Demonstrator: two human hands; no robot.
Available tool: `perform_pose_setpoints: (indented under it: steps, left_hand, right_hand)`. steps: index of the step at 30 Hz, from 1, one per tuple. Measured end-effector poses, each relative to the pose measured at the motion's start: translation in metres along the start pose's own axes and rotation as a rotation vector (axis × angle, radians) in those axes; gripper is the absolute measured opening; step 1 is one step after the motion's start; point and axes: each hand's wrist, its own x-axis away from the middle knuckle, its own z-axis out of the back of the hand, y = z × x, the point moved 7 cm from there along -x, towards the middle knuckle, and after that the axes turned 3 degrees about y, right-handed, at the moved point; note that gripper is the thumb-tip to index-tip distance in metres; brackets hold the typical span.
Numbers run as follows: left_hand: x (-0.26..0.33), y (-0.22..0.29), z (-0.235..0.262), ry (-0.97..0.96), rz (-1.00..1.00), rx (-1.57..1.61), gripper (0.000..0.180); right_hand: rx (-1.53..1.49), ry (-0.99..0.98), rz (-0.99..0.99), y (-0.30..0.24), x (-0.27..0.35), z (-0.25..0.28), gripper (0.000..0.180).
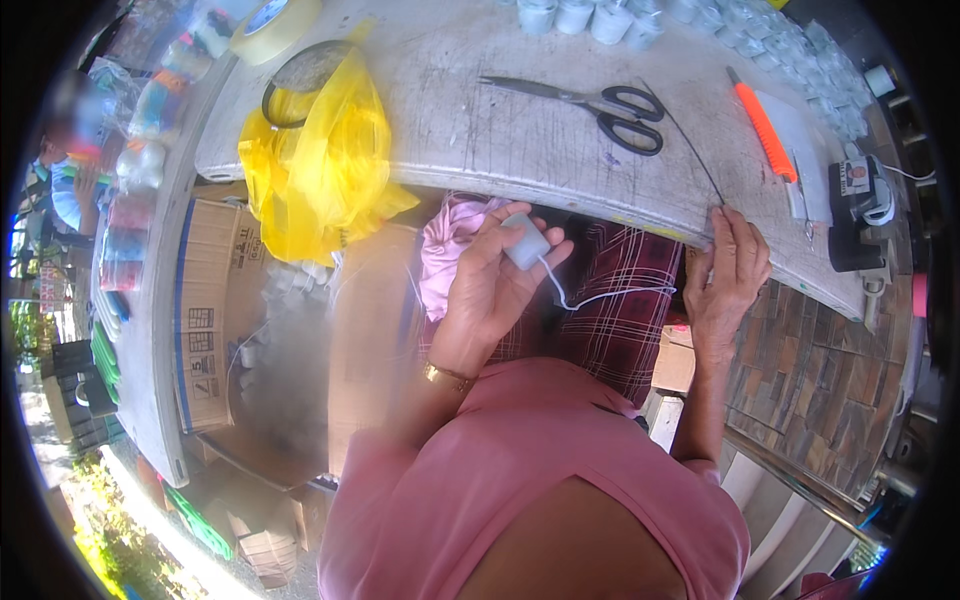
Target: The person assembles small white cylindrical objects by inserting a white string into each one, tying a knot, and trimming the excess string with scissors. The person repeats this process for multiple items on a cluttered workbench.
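Observation:
Above my lap, my left hand (495,270) is closed around a small whitish candle (527,245), its flat end showing between thumb and fingers. From the candle a long white wick (610,295) trails in a loose curve toward the right. At the table's front edge, my right hand (728,270) has its fingertips together on the near end of a thin dark metal rod (685,135), which lies slanting across the tabletop. Whether the wick's far end reaches my right fingers is hard to see. Black-handled scissors (590,105) lie left of the rod.
Yellow plastic bags (320,150) hang over the table edge at left, above a cardboard box (215,310) with white pieces inside. An orange-handled cutter (762,130) lies at right beside a black holder (858,215). Several whitish cup-shaped pieces (610,22) line the back; a tape roll (275,30) is far left.

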Motion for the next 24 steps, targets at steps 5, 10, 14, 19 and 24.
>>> perform_pose_setpoints:
  steps: [5, 10, 14, 19, 24]
  left_hand:
    - [0.002, -0.001, -0.002, -0.012, 0.046, 0.083, 0.028]
    - [0.004, 0.004, 0.007, 0.009, -0.011, 0.165, 0.022]
    - [0.002, 0.013, 0.012, 0.093, -0.139, 0.154, 0.013]
    - [0.000, 0.019, 0.021, 0.127, -0.207, 0.158, 0.010]
    - [0.000, 0.019, 0.021, 0.090, -0.259, 0.150, 0.011]
  right_hand:
    - [0.005, 0.045, -0.028, 0.020, 0.010, 0.001, 0.042]
    - [-0.216, 0.178, -0.097, 0.016, 0.016, 0.019, 0.036]
    - [-0.764, -0.146, -0.163, -0.031, 0.043, 0.031, 0.042]
    - [-0.816, -0.378, -0.165, -0.054, 0.066, 0.016, 0.048]
    - [-0.764, -0.414, -0.149, -0.058, 0.075, 0.011, 0.051]
